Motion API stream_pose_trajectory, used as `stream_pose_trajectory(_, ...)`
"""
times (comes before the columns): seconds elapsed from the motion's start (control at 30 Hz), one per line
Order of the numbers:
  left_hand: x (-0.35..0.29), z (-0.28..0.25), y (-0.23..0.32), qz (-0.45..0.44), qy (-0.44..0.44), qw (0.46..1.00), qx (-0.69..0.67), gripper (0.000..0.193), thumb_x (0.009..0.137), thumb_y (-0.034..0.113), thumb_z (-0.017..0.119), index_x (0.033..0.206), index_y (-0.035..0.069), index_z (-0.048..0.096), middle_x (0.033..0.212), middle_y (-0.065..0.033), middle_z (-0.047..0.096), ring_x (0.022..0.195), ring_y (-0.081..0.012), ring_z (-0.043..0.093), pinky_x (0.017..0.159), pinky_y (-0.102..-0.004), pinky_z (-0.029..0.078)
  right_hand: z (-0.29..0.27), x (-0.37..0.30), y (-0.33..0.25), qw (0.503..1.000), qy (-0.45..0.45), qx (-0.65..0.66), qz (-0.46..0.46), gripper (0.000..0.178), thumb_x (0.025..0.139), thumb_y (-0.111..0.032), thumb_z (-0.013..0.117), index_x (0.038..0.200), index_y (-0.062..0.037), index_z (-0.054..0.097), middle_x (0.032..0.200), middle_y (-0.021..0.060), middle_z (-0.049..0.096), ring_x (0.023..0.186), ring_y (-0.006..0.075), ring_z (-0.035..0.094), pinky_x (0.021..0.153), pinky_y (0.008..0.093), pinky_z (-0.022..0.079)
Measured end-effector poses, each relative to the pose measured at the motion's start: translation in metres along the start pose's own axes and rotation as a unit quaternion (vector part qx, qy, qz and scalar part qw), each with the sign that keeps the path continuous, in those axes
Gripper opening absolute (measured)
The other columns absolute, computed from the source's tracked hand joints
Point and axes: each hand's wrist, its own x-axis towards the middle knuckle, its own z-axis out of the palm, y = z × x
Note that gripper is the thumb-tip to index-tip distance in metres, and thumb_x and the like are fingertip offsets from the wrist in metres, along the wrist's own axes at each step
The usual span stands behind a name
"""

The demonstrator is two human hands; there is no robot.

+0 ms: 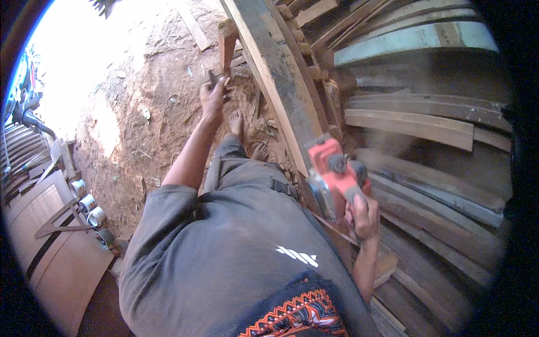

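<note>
In my right hand (365,218) is the dark handle of a red electric planer (334,168), with the fingers wrapped round it. The planer is tilted beside the near end of a long timber beam (292,92); whether it touches the beam, I cannot tell. The beam has a dark, stained top and a paler side face. My left hand (213,101) is stretched forward over the dirt, left of the beam. Its fingers are closed around a small, dark, narrow piece whose kind I cannot make out, close to an upright wooden post (227,45).
Stacked planks (410,126) fill the right side, with a hazy patch that looks like dust above them. Wood scraps litter the earthen ground (135,112) around my bare feet (236,121). Several cans (87,203) stand near brown panels (62,241) at the left.
</note>
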Motion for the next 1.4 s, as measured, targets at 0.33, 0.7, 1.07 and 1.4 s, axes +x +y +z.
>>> stream_pose_trajectory(0.33,0.042,0.099,-0.019,-0.208,-0.052,0.976,-0.022,0.056,0.09,0.054,0.075,0.107,0.001,0.067,0.094,-0.0056,0.068,0.075,-0.0196,0.064,0.063,-0.037,0.053,0.028,0.067,-0.048,0.997,0.029,0.068,0.031,0.044,0.103,-0.042,0.051,0.075,-0.0084,0.058,0.057,-0.0035,0.05,0.045,0.0063,0.043,0.042,0.0251,0.034)
stream_pose_trajectory(0.7,0.035,0.094,-0.032,-0.236,-0.086,0.968,-0.001,0.05,0.096,0.054,0.068,0.108,0.005,0.066,0.092,-0.0032,0.065,0.075,-0.0175,0.058,0.063,-0.0367,0.05,0.119,0.343,-0.274,0.987,-0.026,-0.014,-0.158,0.063,0.098,-0.065,0.05,0.075,-0.007,0.059,0.055,-0.0008,0.049,0.043,0.0099,0.045,0.043,0.0267,0.036)
stream_pose_trajectory(1.07,0.048,0.08,-0.025,-0.287,-0.144,0.947,-0.022,0.074,0.086,0.052,0.08,0.128,-0.002,0.052,0.12,-0.0136,0.064,0.102,-0.0256,0.064,0.077,-0.0426,0.055,0.1,0.349,-0.265,0.975,-0.118,-0.087,-0.168,0.047,0.101,-0.049,0.051,0.094,-0.0039,0.063,0.063,0.0034,0.054,0.05,0.0158,0.051,0.046,0.0341,0.04)
stream_pose_trajectory(1.4,0.046,0.078,-0.026,-0.278,-0.152,0.948,-0.023,0.036,0.099,0.047,0.067,0.109,0.012,0.067,0.093,0.0005,0.068,0.072,-0.014,0.06,0.058,-0.0301,0.045,0.044,0.116,-0.095,0.999,0.031,-0.001,-0.019,0.051,0.103,-0.043,0.046,0.07,-0.0066,0.055,0.057,-0.0016,0.051,0.047,0.0086,0.048,0.043,0.0263,0.034)
